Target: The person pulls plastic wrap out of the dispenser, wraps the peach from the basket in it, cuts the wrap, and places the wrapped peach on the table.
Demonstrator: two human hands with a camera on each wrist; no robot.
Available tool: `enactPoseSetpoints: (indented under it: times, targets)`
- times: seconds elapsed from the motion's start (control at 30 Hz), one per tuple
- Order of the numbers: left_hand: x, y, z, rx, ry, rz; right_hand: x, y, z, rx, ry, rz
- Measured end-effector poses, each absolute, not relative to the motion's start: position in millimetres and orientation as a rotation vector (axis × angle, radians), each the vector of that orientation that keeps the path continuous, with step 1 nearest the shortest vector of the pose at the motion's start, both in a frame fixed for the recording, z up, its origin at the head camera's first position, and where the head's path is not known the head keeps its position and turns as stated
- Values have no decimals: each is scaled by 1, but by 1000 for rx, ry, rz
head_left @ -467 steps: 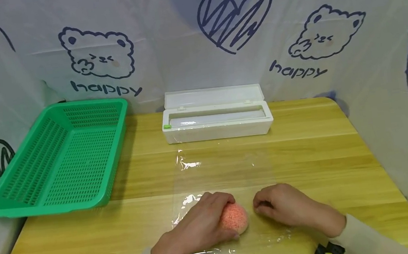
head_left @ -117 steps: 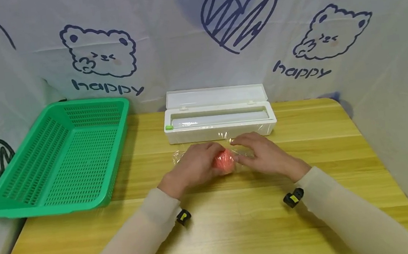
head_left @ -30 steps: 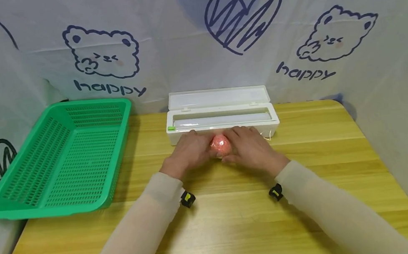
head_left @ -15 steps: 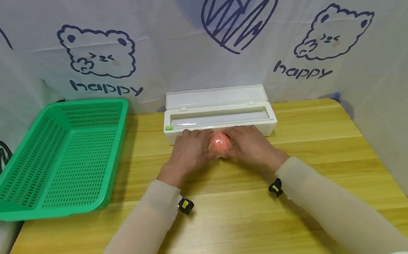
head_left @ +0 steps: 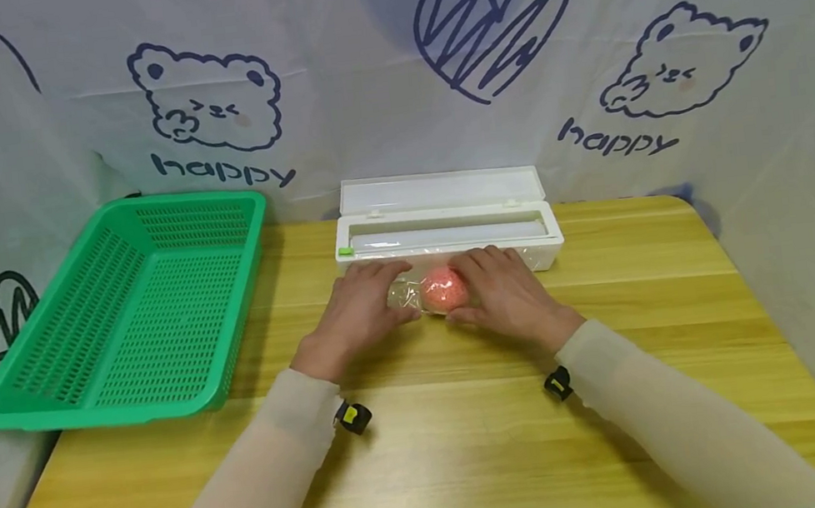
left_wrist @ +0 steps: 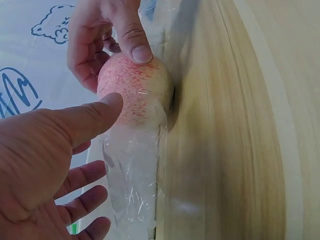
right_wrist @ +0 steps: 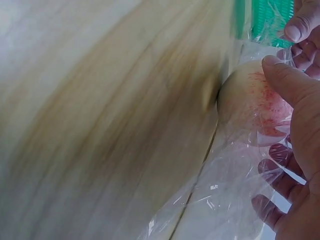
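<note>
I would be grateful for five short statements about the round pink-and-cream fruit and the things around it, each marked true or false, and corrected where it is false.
1. The person's right hand touches the round pink-and-cream fruit. True.
2. The flat white lid of the long white plastic box is closed. False: it stands open along the box's back edge.
3. Clear, shiny plastic film lies against the fruit. True.
4. In the head view, the green rectangular plastic basket stands right of the box. False: it stands to the left.
5. The person's left hand grips the basket. False: it is beside the film, away from the basket.
</note>
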State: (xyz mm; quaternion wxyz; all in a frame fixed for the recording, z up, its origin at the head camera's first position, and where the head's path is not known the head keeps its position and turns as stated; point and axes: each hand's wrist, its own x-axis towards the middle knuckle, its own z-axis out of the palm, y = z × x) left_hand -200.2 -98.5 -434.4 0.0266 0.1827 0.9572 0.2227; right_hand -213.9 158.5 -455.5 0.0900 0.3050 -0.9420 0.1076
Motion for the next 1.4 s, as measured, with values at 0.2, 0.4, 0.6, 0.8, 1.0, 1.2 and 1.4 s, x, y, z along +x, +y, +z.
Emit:
enactPoseSetpoints:
  times: [0.2, 0.4, 0.6, 0.8, 1.0, 1.2, 1.4]
  targets:
    - [-203, -105, -434, 475, 3003, 750, -216, 158, -452, 877, -2837, 308]
    - [-208, -118, -435, 241, 3122, 1030, -218, 157, -448, 871, -2855, 342]
    - [-220, -136, -438, 12, 3070, 1199, -224, 151, -440, 918, -2814, 367]
    - [-236, -146, -443, 14, 2915, 1222, -230, 141, -434, 960, -2782, 392]
    - [-243, -149, -449, 80, 2928, 1174, -230, 136, -435, 968, -2814, 439]
    - [-242, -152, -451, 83, 2955, 1167, -228, 135, -438, 965, -2833, 413]
    - [-244, -153, -451, 123, 2965, 1156, -228, 136, -439, 962, -2822, 411]
